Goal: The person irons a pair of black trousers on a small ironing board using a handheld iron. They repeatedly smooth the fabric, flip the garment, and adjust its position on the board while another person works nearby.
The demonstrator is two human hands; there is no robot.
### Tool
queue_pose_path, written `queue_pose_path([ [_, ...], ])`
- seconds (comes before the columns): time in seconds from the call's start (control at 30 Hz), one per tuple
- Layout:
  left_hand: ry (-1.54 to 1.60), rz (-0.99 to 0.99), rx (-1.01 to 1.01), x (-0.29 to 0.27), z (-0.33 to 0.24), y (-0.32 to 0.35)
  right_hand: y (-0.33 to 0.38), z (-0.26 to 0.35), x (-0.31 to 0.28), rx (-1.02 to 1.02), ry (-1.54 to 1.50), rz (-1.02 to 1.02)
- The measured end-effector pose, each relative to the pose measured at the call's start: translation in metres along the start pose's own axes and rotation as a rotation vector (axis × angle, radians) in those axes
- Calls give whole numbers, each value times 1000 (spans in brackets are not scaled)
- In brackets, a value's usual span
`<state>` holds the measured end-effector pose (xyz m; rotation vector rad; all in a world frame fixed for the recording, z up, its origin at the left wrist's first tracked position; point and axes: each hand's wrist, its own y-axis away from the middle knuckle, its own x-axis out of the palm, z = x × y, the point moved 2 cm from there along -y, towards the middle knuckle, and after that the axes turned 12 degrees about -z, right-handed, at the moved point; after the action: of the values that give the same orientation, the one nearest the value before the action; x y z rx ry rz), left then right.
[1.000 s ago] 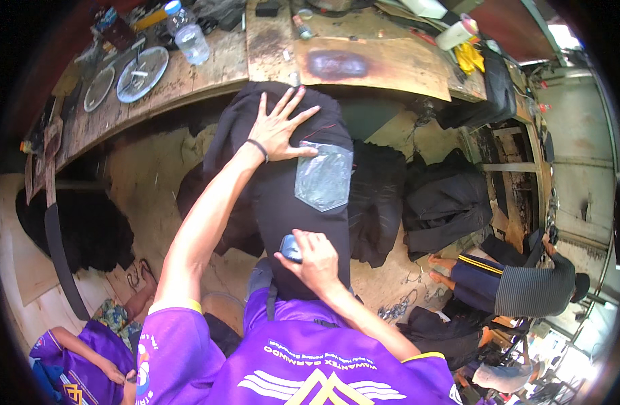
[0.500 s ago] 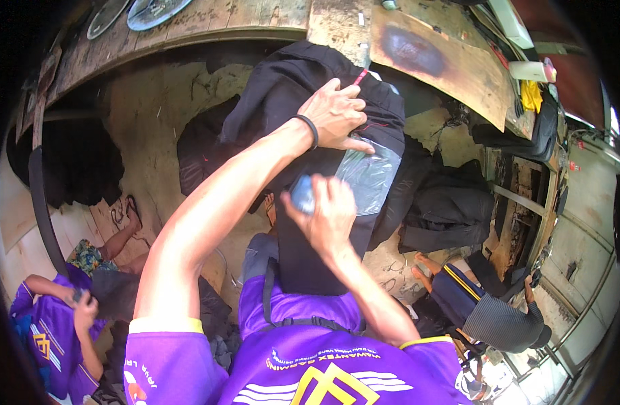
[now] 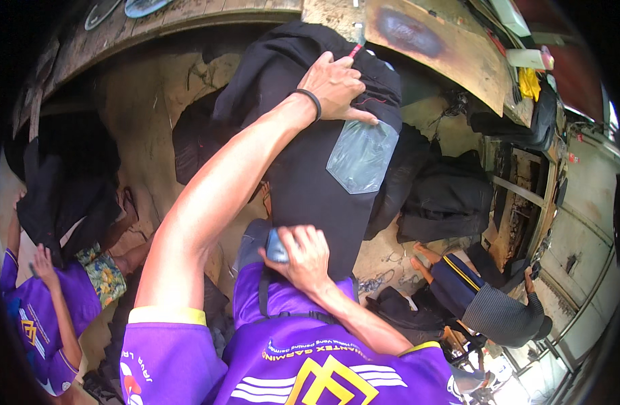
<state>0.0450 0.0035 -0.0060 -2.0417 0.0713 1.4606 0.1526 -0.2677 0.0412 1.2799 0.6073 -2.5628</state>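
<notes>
A black garment (image 3: 310, 169) is spread across my lap and reaches up to the wooden table. On it lies a pocket-shaped piece (image 3: 364, 158) with a shiny, see-through plastic surface. My left hand (image 3: 333, 88) presses on the garment above that piece, its thumb on the piece's upper edge. A thin red stick (image 3: 355, 50), perhaps a pen, juts out from its curled fingers. Near my waist, at the garment's lower end, my right hand (image 3: 303, 256) grips a smooth blue block (image 3: 277, 246), partly covered by the fingers.
A wooden table (image 3: 222, 15) runs along the far side, with a scorched brown board (image 3: 431, 47) at its right. Dark garments (image 3: 445, 196) are heaped right of my lap. One person (image 3: 46, 317) works at the left with dark cloth; another (image 3: 499, 317) is at the right.
My right hand has moved down and left with the blue block, from beside the plastic piece to the garment's lower end. My left hand keeps its hold. The person at left now handles dark cloth.
</notes>
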Motion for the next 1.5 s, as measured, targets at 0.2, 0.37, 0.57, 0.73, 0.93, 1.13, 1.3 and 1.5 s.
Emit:
queue_pose_path([
  [0.2, 51, -115, 49, -12, -26, 7, 52, 2, 7, 52, 8, 52],
  [0.37, 38, -82, 94, -10, -67, 15, 39, -12, 20, -53, -39, -134],
  [0.57, 89, 86, 53, 4, -70, -7, 48, 1, 7, -58, -61, -89],
  [0.73, 129, 84, 45, 10, -46, -13, -26, -25, -12, -171, -103, -56],
  [0.93, 86, 83, -18, 14, -51, -9, -38, -62, 16, 23, 93, -29],
  [1.13, 45, 175, -46, 7, -56, -13, 29, -24, -4, -173, -154, 84],
  [1.3, 24, 188, -38, 8, -57, -15, -42, -52, -16, -98, -63, -15],
  [1.5, 36, 136, -59, 11, -60, -10, 6, -35, -20, -188, -76, -24],
])
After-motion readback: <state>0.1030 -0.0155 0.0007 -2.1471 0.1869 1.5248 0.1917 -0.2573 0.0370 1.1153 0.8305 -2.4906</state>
